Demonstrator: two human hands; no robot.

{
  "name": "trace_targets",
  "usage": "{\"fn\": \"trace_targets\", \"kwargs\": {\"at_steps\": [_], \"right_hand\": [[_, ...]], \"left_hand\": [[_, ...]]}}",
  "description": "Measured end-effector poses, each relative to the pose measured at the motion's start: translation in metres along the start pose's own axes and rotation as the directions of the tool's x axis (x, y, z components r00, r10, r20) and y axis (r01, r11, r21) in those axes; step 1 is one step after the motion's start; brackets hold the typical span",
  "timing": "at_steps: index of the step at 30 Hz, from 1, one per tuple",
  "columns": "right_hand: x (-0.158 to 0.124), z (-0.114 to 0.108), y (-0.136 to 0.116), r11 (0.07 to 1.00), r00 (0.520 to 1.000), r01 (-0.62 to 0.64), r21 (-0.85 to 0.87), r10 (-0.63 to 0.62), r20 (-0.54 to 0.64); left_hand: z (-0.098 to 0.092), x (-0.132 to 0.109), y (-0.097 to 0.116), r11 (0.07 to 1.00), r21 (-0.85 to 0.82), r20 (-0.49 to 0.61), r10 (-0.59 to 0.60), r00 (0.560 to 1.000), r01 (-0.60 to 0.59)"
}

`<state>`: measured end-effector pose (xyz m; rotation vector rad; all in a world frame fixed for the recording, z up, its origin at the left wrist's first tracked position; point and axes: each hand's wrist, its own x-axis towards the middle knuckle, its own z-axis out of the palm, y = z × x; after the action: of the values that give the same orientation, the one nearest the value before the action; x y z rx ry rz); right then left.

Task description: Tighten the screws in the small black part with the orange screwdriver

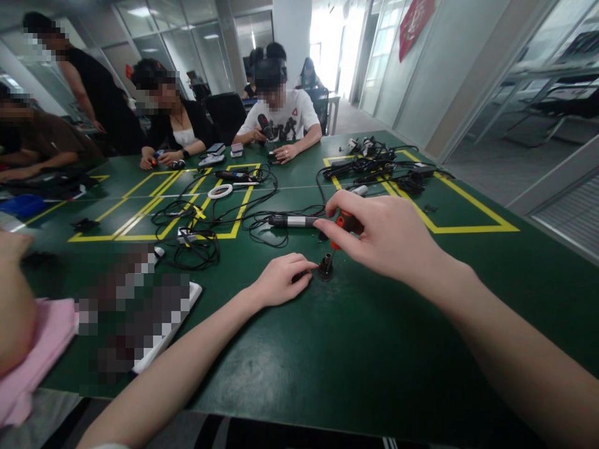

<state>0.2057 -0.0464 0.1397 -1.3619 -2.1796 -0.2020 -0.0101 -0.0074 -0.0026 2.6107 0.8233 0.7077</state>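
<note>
My right hand [384,231] grips a screwdriver [344,223] with an orange and black handle, its shaft angled down. The tip reaches a small black round-based part [326,268] with an upright stem, standing on the green table. Exactly where the tip meets it is too small to tell. My left hand [285,279] rests on the table left of this part. Its index finger stretches out to the part's side, the thumb lies apart, and the other fingers are bent. Just behind lies a black and silver cylindrical tool [294,221], its right end partly hidden by my right hand.
Tangled black cables [187,249] and a white ring [220,191] lie left of centre. More cables and adapters [360,163] are at the back right. Blurred-out devices [154,324] lie near my left arm. A person opposite [281,118] holds a power tool; others sit to the left.
</note>
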Motion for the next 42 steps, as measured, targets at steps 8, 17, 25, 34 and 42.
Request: {"fn": "trace_targets", "kwargs": {"at_steps": [8,17,25,34,42], "right_hand": [[-0.0004,0.0012,0.0012,0.999,1.000,0.013,0.044,-0.011,-0.026],[-0.0011,0.0031,0.0022,1.000,0.997,0.009,-0.009,-0.009,-0.070],[-0.0008,0.0029,0.0020,1.000,0.998,-0.022,-0.017,0.021,-0.054],[-0.0009,0.0019,0.0021,1.000,0.998,0.002,-0.025,-0.003,-0.065],[-0.0009,0.0030,0.0016,0.997,0.997,-0.005,-0.076,-0.001,-0.077]], "left_hand": [[0.0016,0.0007,-0.0004,1.000,-0.005,-0.018,0.018,1.000,-0.018],[0.0014,0.0002,-0.0001,1.000,0.009,-0.013,0.008,1.000,-0.007],[0.0012,0.0003,-0.0002,1.000,0.005,-0.002,-0.001,1.000,0.001],[0.0011,0.0009,-0.0002,1.000,-0.002,-0.011,0.007,1.000,-0.007],[0.0005,0.0004,0.0002,1.000,0.001,-0.007,0.005,1.000,-0.005]]}}
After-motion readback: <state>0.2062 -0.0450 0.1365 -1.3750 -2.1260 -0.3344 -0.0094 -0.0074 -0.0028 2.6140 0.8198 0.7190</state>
